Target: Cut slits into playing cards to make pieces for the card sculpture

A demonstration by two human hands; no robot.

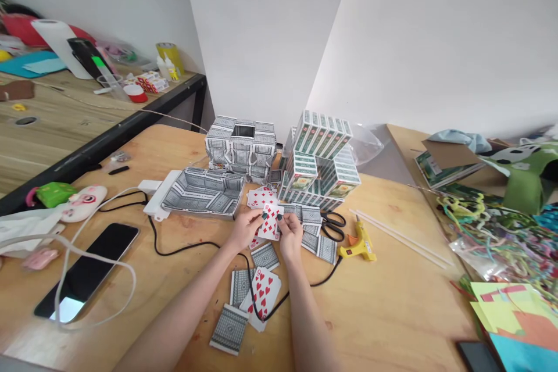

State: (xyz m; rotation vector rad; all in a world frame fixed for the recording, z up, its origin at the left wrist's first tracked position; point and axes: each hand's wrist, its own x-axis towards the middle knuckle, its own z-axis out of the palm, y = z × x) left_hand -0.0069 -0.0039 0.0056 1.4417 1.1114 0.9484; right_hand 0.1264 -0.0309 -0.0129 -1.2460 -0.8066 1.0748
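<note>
Between my two hands is a ten of diamonds playing card (271, 222), face up. My left hand (247, 228) pinches its left edge, and my right hand (290, 230) pinches the right edge. Beneath and behind it lie more red-suited cards (257, 197). Grey-backed folded cards (325, 249) are spread to the right of my hands. Closer to me rest a nine of hearts (264, 292) and a folded card square (229, 328). An open tray made of cards (203, 190) and a box covered in cards (242, 148) stand behind my hands.
Stacked card boxes (320, 157) stand at the back. Black-handled scissors (333, 225) and a yellow glue gun (358, 242) lie to the right, with the black cord (183, 249) running under my arms. A phone (89, 270) and white cable are at left; coloured pipe cleaners (501, 238) at right.
</note>
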